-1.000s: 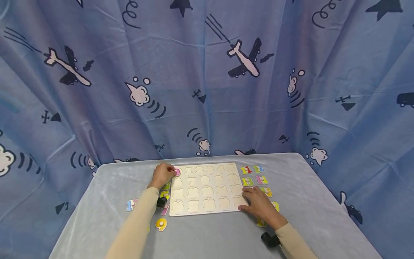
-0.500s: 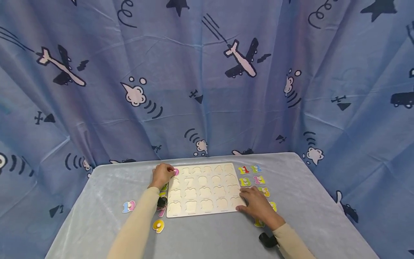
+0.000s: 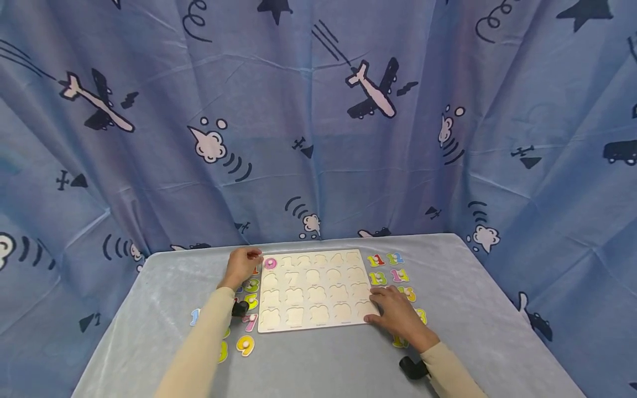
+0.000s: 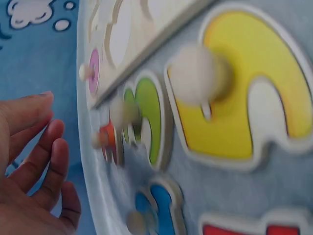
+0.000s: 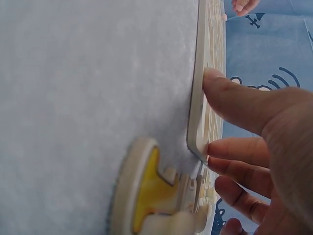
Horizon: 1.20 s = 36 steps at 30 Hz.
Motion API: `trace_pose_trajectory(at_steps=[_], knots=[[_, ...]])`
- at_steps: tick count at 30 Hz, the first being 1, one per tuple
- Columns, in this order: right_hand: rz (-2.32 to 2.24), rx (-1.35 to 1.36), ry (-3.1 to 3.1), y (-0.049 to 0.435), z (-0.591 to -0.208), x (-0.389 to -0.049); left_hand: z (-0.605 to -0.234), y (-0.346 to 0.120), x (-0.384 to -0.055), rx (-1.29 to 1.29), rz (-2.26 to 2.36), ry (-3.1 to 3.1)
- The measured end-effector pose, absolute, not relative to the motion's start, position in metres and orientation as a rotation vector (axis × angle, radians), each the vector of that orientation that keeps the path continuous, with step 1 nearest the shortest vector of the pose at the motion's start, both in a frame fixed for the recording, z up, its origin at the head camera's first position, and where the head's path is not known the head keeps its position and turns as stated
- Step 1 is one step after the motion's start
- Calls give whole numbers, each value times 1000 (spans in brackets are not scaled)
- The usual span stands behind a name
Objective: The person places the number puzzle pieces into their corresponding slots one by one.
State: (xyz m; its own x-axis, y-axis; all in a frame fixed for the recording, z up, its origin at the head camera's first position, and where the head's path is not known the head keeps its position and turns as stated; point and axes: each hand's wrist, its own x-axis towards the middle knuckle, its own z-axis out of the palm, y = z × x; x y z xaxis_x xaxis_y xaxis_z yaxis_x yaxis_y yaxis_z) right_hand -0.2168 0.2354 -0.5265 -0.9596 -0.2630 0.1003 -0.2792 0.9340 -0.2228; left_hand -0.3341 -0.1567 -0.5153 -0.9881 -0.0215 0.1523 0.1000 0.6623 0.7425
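Note:
A pale wooden number puzzle board (image 3: 318, 326) lies on the table with rows of cut-out recesses. In its far left recess sits a round pink knobbed zero piece (image 3: 270, 263). My left hand (image 3: 241, 266) hovers just left of that piece, apart from it, with fingers loosely bent and nothing held. Beneath and beside the hand lie a red-orange piece (image 4: 108, 139), a green three (image 4: 151, 120) and a yellow five (image 4: 234, 117). With thumb and fingertips, my right hand (image 3: 398, 316) holds the near right corner of the board; the thumb lies on its near edge in the right wrist view.
Left of the board are a pink seven (image 3: 250, 322), a yellow nine (image 3: 245, 345) and other number pieces, some hidden by the sleeve. Right of it lie a red-and-yellow eleven (image 3: 376, 260), a blue-green twelve (image 3: 395, 258) and several more. A patterned curtain (image 3: 318, 138) hangs behind.
My left hand has let go of the pink zero piece, which stays in the board, and has moved left off it. My right hand stays at the board's corner.

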Motion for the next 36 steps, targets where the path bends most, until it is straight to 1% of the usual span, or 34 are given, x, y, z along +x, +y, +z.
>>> trace_pose_trajectory(at_steps=[5,14,21,28,36], knots=[[397,429,-3028,236,-526,-217,-520,-169,-335,32,-1295,-2720],[519,371,-3066,232,-526,-213,-526,-181,-329,91,-1307,-2782],[513,364,-3067,230,-523,-211,-527,-183,-328,162,-1347,-2841],[507,348,-3092,230,-526,-210,-527,-183,-327,197,-1366,-2860],[511,336,-3092,231,-525,-210,-526,-181,-327,180,-1334,-2862]])
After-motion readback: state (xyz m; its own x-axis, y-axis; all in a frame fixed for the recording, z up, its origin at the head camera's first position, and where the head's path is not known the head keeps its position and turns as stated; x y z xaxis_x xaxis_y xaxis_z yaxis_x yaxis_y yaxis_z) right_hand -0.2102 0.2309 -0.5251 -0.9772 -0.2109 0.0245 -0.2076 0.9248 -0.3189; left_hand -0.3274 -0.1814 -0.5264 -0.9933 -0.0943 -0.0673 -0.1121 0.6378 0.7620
